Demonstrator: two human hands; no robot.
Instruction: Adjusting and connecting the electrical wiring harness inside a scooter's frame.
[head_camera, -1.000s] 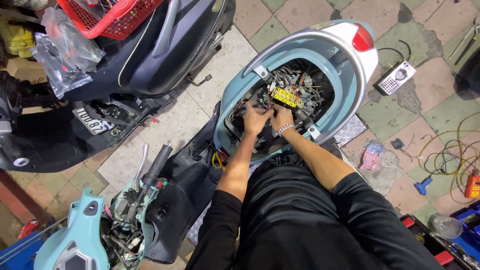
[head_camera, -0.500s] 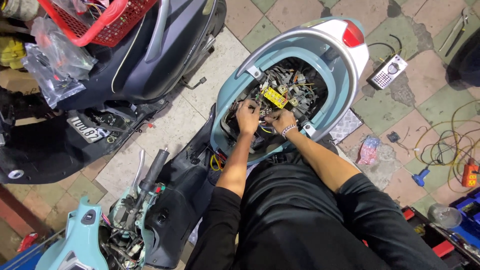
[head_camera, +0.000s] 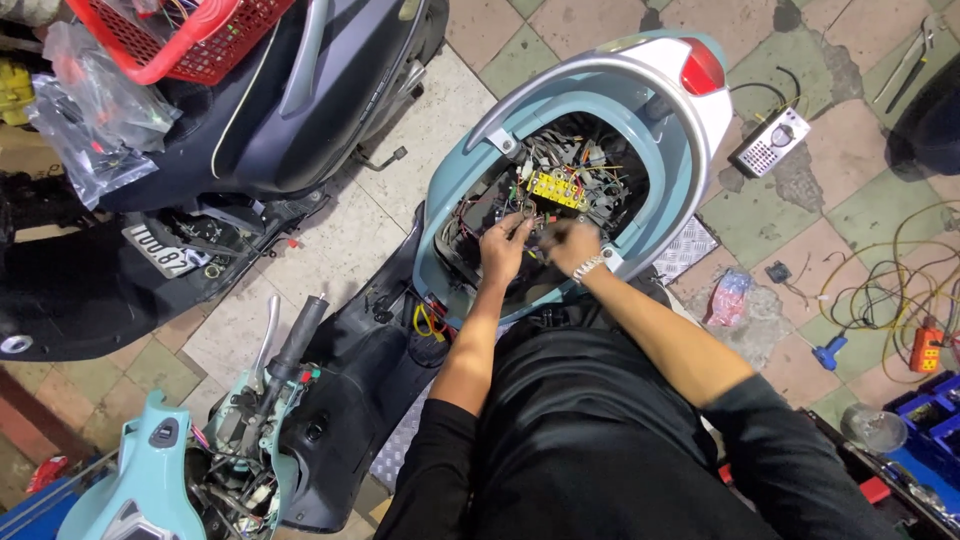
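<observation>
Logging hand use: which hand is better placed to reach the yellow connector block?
Probably the right hand: it sits just below the yellow connector block, while the left hand is farther off among the wires.

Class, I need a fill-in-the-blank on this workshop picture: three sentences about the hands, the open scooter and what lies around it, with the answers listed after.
1. Both hands, the left hand and the right hand, reach into the open bay of the light ____ scooter.
2. Among the wires sits a ____ connector block.
3. The basket on the dark scooter is ____.

Answers: blue; yellow; red
</observation>
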